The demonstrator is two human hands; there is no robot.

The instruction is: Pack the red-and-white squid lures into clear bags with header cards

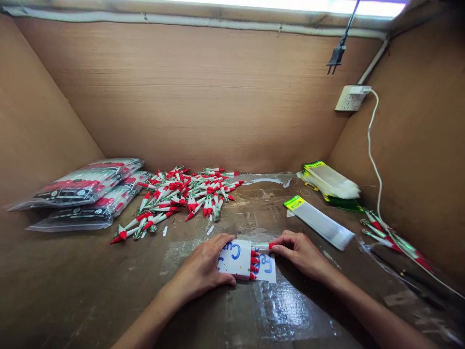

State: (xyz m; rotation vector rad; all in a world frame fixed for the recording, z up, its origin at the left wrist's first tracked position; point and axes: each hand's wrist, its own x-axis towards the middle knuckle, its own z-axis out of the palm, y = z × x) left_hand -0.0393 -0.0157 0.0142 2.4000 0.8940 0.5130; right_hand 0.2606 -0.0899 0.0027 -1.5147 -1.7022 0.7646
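Note:
My left hand is wrapped around a small white box with blue handwriting, lying on the table. Red tips of several fishing lures show at its open right end, over a white flap with more blue writing. Between thumb and fingers, my right hand pinches the red end of a red-and-white fishing lure whose other end reaches the box opening. How far that lure sits inside the box is hidden. Beyond my left hand lies a loose pile of similar lures.
Stacked plastic bags of lures lie at the left. On the right are a clear sleeve with a yellow-green header, a stack of such sleeves and several lures beside a white cable. A black plug hangs above.

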